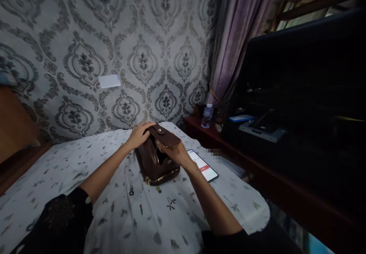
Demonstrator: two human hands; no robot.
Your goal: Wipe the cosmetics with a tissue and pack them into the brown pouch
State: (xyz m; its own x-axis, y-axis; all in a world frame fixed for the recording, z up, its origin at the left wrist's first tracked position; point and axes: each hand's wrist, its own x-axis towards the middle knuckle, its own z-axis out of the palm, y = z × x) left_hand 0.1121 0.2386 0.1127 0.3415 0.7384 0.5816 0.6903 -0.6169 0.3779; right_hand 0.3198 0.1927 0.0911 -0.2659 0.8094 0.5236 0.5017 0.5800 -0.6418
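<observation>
A dark brown leather handbag [150,166] with gold zips stands on the bed. Its flap [168,136], with a metal snap, is raised over a dark opening. My left hand [140,135] grips the top of the bag at the back of the flap, its fingers curled over the edge. Under the flap, my right hand [175,154] reaches into the opening, and its fingers are mostly hidden. What it touches inside cannot be seen. A phone [210,172] with a lit screen lies just right of the bag, partly behind my right wrist.
Below everything is a bed with a white patterned sheet [120,216]. To the right, a dark red ledge [197,126] holds a water bottle [207,116], beside a large dark screen [300,78]. A wooden board [17,120] stands at left; a purple curtain [234,36] hangs behind.
</observation>
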